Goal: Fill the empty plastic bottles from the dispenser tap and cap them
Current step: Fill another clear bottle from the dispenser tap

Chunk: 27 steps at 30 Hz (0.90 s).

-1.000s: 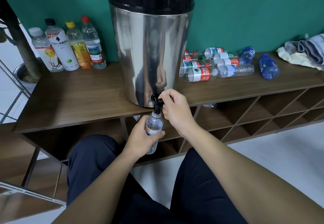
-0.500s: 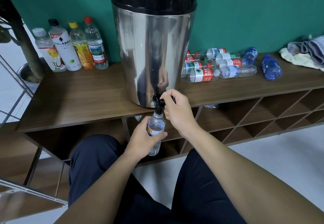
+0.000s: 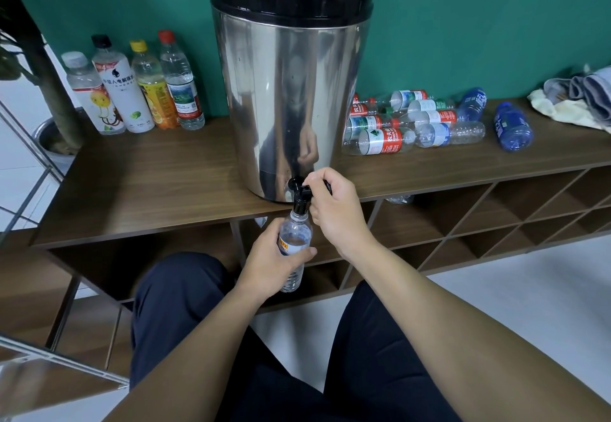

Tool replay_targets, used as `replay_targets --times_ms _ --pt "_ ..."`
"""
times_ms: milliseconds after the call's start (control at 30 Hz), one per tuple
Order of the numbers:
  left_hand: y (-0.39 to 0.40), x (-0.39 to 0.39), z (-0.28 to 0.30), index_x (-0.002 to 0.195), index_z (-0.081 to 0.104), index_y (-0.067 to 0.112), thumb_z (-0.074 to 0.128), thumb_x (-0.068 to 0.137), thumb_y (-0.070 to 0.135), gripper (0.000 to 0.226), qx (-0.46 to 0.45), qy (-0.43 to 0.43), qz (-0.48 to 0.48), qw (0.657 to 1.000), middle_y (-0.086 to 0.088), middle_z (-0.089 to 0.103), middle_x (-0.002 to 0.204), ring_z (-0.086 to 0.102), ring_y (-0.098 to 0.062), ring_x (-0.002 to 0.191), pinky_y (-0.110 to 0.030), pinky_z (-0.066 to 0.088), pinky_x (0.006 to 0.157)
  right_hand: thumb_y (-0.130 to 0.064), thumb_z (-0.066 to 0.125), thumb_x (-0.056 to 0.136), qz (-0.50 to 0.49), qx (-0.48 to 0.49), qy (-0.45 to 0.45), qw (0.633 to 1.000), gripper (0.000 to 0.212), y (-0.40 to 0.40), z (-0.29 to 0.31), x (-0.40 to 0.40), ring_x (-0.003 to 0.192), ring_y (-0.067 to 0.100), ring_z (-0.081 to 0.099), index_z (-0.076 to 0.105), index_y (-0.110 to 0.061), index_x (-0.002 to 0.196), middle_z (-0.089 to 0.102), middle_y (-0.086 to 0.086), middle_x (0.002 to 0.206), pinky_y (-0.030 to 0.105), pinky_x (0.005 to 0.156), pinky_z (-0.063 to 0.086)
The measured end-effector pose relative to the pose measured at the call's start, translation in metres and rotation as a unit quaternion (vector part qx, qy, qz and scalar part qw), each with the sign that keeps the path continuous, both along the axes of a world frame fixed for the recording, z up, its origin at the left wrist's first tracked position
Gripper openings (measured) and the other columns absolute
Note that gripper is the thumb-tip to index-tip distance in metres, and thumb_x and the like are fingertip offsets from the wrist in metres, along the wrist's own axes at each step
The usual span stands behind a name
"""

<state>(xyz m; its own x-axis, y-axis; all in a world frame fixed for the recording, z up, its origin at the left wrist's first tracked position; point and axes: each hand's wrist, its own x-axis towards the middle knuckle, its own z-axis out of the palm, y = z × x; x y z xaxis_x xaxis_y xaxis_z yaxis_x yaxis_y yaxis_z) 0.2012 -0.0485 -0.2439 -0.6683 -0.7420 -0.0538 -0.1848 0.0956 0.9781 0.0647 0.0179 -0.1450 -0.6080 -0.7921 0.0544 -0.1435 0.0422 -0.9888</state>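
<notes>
At the centre of the frame your left hand (image 3: 269, 264) grips the bottle (image 3: 294, 249) upright so its mouth meets the tap (image 3: 300, 195), whose lever your right hand (image 3: 335, 210) pinches, while empty bottles (image 3: 413, 124) lie waiting upper right.

Left hand (image 3: 269, 264) gripping clear bottle (image 3: 294, 239) under black tap (image 3: 300, 194), right hand (image 3: 335, 210) on tap lever

Clear plastic bottle (image 3: 294, 239) sits upright, mouth right under the black tap (image 3: 300, 194) of the shiny steel dispenser (image 3: 287, 97). Empties pile (image 3: 413, 124) lies sideways on the counter (image 3: 165, 183).
</notes>
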Motion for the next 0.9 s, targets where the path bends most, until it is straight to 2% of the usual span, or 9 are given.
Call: replay_targets --times_ms 167,300,633,900 --pt "0.0009 -0.0002 0.0025 0.125 0.068 0.033 0.097 0.087 0.022 0.049 0.008 -0.005 0.003 1.000 0.017 0.079 0.115 0.075 -0.003 0.106 -0.029 0.058 0.098 -0.029 0.056 0.115 -0.005 0.003 0.000 1.000 0.023 -0.0016 -0.0014 -0.0001 0.053 -0.002 0.049 0.065 -0.024 0.095 0.053 -0.023 0.057 0.017 0.056 0.038" --pt "0.0009 0.0002 0.0029 0.126 0.071 0.030 0.097 0.086 0.018 0.049 0.003 0.002 0.008 1.000 0.014 0.081 0.114 0.077 -0.006 0.106 -0.034 0.060 0.102 -0.025 0.056 0.114 -0.009 0.002 -0.007 1.000 0.021 -0.0021 -0.0014 -0.0009 0.055 -0.003 0.052 0.067 -0.023 0.097 0.054 -0.025 0.059 0.014 0.055 0.040" --pt "-0.0001 -0.0006 0.0012 0.128 0.072 0.029 0.098 0.085 0.018 0.051 0.007 0.004 0.008 1.000 0.011 0.082 0.116 0.078 -0.009 0.109 -0.044 0.061 0.108 -0.023 0.055 0.114 -0.006 -0.010 -0.016 1.000 0.021 -0.0019 -0.0030 -0.0001 0.052 0.003 0.044 0.067 -0.016 0.098 0.052 -0.019 0.058 0.023 0.052 0.036" --pt "-0.0007 0.0005 0.0017 0.129 0.071 0.032 0.098 0.085 0.022 0.053 0.006 -0.004 0.002 1.000 0.013 0.082 0.118 0.077 -0.007 0.111 -0.047 0.060 0.109 -0.025 0.056 0.114 -0.003 -0.008 -0.013 1.000 0.022 -0.0020 -0.0030 -0.0008 0.053 0.004 0.045 0.066 -0.016 0.097 0.052 -0.018 0.060 0.023 0.052 0.036"
